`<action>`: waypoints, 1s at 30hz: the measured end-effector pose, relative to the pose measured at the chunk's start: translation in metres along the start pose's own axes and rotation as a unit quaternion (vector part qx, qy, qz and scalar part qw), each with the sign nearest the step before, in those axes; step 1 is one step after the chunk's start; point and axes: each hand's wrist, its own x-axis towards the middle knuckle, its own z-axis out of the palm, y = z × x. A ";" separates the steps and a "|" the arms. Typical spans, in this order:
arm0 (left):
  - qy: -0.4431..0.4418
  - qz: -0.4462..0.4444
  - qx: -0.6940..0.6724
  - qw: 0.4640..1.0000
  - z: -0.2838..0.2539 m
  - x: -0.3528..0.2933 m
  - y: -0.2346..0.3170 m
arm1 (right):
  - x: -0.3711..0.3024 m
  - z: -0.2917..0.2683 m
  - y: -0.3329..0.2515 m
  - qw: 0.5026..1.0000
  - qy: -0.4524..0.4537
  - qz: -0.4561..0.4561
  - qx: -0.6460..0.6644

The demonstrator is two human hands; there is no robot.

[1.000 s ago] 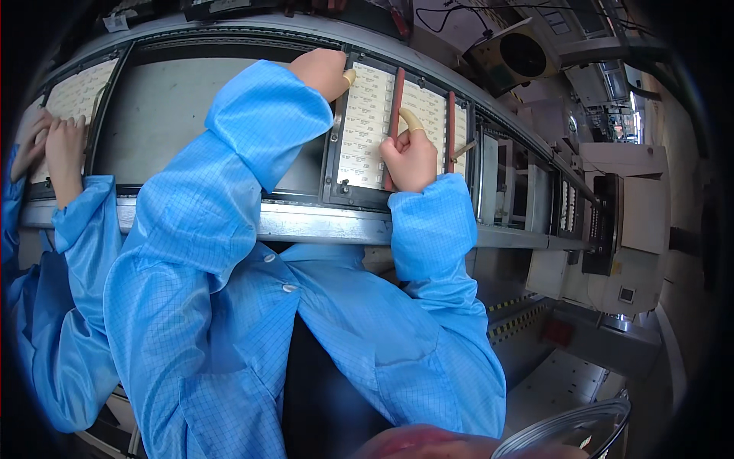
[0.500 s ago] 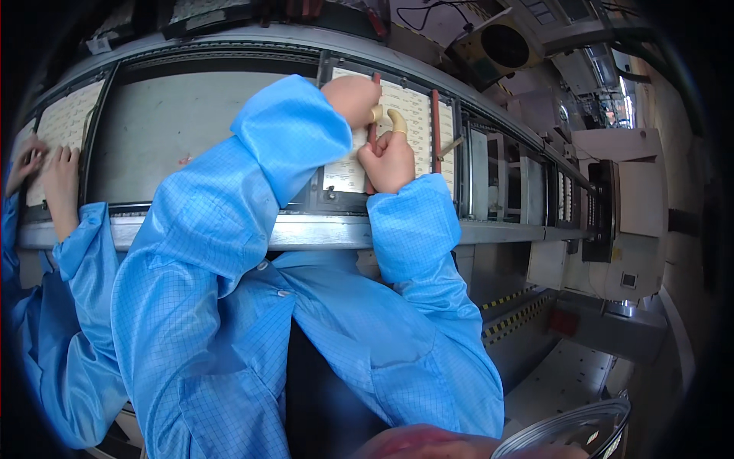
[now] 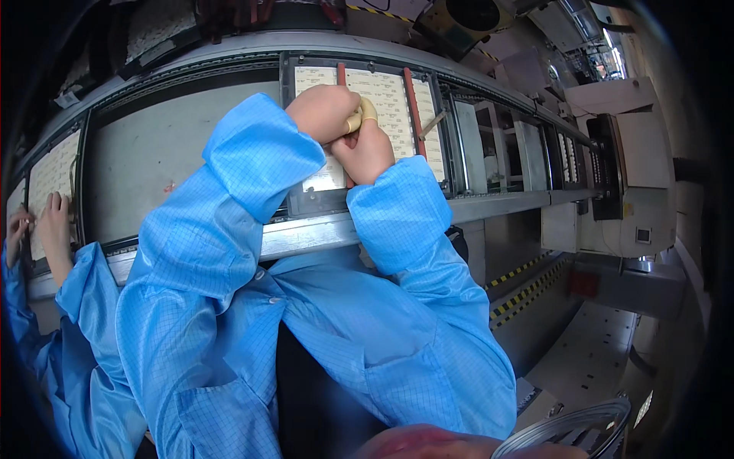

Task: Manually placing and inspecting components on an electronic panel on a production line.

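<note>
My left hand (image 3: 325, 112) and my right hand (image 3: 367, 155) meet above a white printed panel (image 3: 386, 88) set in a dark frame. Both hands are closed, with fingers bent and tips pressed close together. Cream finger cots cover at least one finger of each hand; the right one (image 3: 368, 109) curves over toward the left hand. Whatever lies between the fingertips is hidden or too small to name. A red bar (image 3: 342, 74) runs across the panel partly beneath my hands, and a second red bar (image 3: 414, 102) crosses it further right.
A metal rail (image 3: 306, 234) borders the conveyor line in front of me. A co-worker's hand (image 3: 53, 229) rests at another framed panel (image 3: 55, 170) on the far left. A thin tan stick (image 3: 433, 125) juts from the right red bar. A grey plate (image 3: 183, 141) lies between the two panels.
The view has shifted, so the panel and my hands appear further left. My fingertips have drawn closer together, the right cot-covered finger now against the left hand's fingers.
</note>
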 end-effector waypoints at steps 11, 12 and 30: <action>0.164 -0.226 0.106 0.954 -0.080 -0.149 -0.030 | -0.042 0.023 -0.025 0.976 0.124 -0.175 -0.026; 0.185 -0.242 0.191 0.933 -0.089 -0.182 -0.057 | -0.050 0.030 -0.036 0.971 0.108 -0.199 -0.071; 0.234 -0.555 0.405 0.688 -0.098 -0.331 -0.130 | -0.027 -0.054 0.134 0.880 0.211 0.082 -0.418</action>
